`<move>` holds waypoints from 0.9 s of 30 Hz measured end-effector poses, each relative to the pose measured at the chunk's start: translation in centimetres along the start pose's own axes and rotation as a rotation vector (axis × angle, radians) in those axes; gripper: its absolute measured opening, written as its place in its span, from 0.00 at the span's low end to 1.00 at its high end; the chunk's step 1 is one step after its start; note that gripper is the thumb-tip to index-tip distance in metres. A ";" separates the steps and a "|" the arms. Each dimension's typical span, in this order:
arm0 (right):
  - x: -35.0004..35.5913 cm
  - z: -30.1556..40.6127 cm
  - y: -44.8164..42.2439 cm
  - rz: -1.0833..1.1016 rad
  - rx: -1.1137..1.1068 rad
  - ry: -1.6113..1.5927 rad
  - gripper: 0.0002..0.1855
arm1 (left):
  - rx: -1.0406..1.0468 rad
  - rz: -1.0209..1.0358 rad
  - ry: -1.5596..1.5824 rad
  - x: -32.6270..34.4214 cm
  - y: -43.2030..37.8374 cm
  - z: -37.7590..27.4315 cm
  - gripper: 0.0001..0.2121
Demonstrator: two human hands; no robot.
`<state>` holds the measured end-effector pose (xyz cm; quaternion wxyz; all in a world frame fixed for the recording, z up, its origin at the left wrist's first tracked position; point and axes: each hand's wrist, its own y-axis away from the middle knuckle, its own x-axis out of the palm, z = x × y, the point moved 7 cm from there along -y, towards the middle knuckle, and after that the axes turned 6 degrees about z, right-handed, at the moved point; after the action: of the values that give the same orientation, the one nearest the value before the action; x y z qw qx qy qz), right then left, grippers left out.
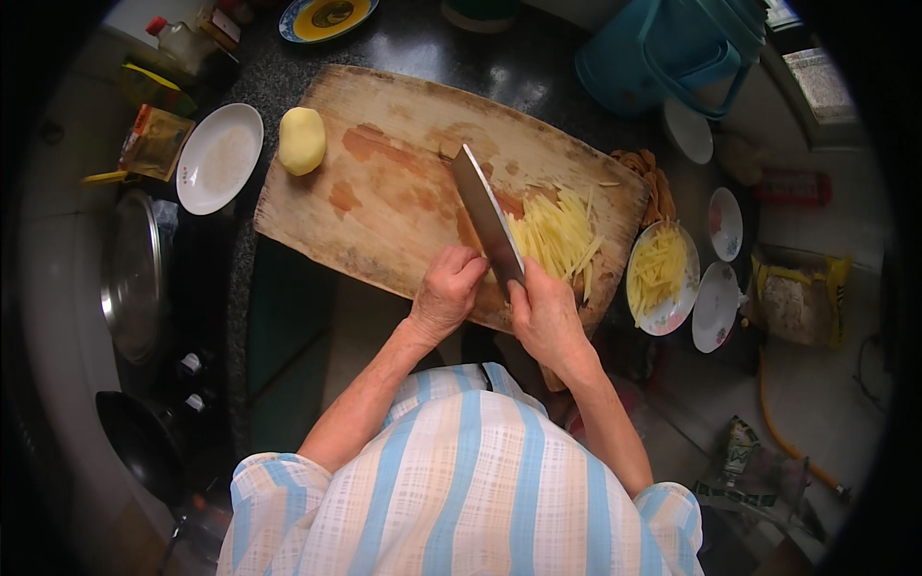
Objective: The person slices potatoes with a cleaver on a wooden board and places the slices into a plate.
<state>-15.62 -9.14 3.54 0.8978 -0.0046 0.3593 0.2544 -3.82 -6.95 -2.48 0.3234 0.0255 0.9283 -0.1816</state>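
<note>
My right hand [549,317] grips a cleaver [490,216] by its wooden handle, the blade pointing away over the wooden cutting board [389,245]. Beside the blade, on its left, my left hand [450,288] has its fingers curled in; whether something small is pinched in them is hidden. A pile of potato strips [555,234] lies on the board just right of the blade. At the board's far left corner rests a whole peeled potato [302,142]. More cut potato strips [657,266] fill a floral plate [670,317] off the board's right end.
A white oval plate [220,160] stands left of the board. Small dishes [715,306] sit right of the floral plate. A blue plastic jug [619,65] stands at the back right. Left are a glass lid [133,288] and a black pan [137,446].
</note>
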 end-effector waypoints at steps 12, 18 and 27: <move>0.8 -1.0 -3.7 -0.110 0.040 -0.071 0.05 | 0.015 0.001 -0.022 -0.1 -0.4 -0.4 0.06; -0.1 0.2 -1.4 0.035 0.007 -0.035 0.05 | 0.006 -0.002 0.001 -0.2 0.0 0.2 0.06; 1.9 -0.5 -0.7 -0.001 0.090 0.007 0.06 | 0.039 0.003 0.006 0.0 0.4 -0.3 0.07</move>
<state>-14.52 -8.97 1.83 0.8960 0.0348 0.3736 0.2374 -3.92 -6.44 -2.45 0.3203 0.0337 0.9255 -0.1993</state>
